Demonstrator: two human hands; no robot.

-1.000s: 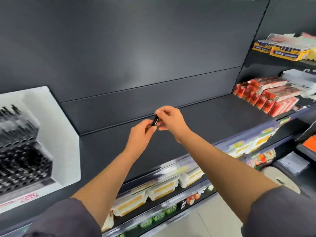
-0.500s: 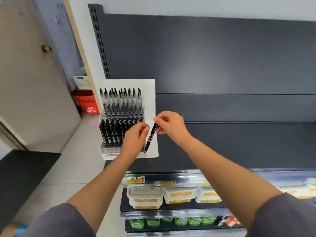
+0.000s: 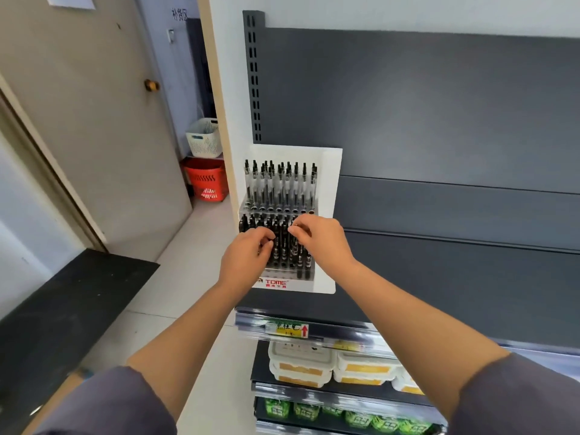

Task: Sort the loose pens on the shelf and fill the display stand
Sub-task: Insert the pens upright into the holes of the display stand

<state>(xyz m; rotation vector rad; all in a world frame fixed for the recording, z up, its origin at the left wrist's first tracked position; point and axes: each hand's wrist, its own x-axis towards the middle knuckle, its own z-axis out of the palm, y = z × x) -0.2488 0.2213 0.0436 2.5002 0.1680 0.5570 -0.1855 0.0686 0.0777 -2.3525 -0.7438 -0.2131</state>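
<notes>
Display stand sits on the dark shelf near a beige door.

Bright, even indoor light with only soft shadows. A pale sheen spreads across the dark shelf back panel; glare blurs the price rail. Wide-angle distortion bows the edges.
</notes>
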